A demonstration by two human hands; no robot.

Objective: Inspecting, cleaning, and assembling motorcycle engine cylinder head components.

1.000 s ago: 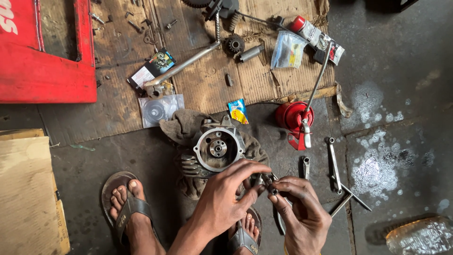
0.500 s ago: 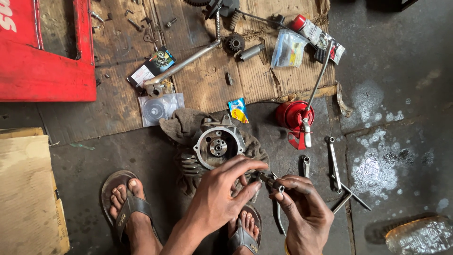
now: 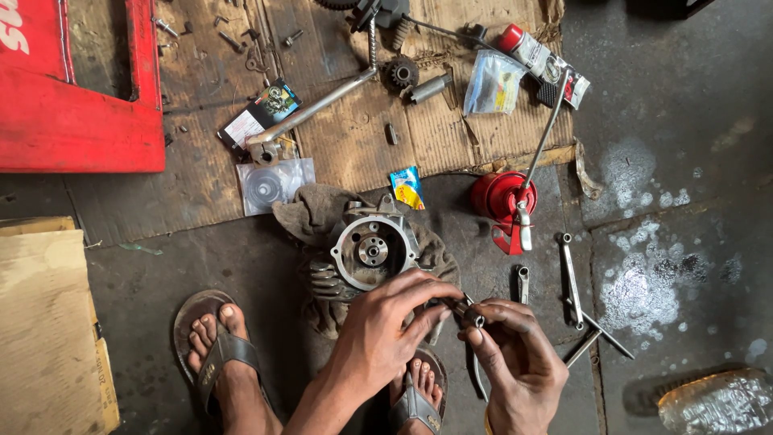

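- Small metal part [image 3: 469, 312] pinched between both hands, down near the bottom middle of the view, just in front of the engine casing [image 3: 372, 251]. It's dark, greasy and mostly covered by fingers, so what exactly it is can't be told.
- Left hand [image 3: 386, 330] comes in from below, fingers curled shut around the part's left end, thumb on top.
- Right hand [image 3: 515, 358] is closed on the other end with pinched fingertips, and a thin curved tool or wire [image 3: 477, 379] hangs down from under it.
- How far along: looks like mid-job. The casing sits open-faced on a dirty rag [image 3: 310, 213] with its round centre hub showing, so the stripping down seems done already. Whatever goes on with the small part reads as unfinished, since both hands are on it.
- Loads of bits lie loose: a gear [image 3: 401, 72] and long lever [image 3: 314, 105] on the cardboard [image 3: 346, 153], a red oil can [image 3: 503, 197], spanners [image 3: 570, 278] on the floor to the right. So plenty looks left to go back together.
- Direction: the part's long axis runs roughly left to right between the hands, tilted slightly, near end toward the casing. Which end is the working end can't be told.
- Feet in sandals [image 3: 217, 354] either side below.
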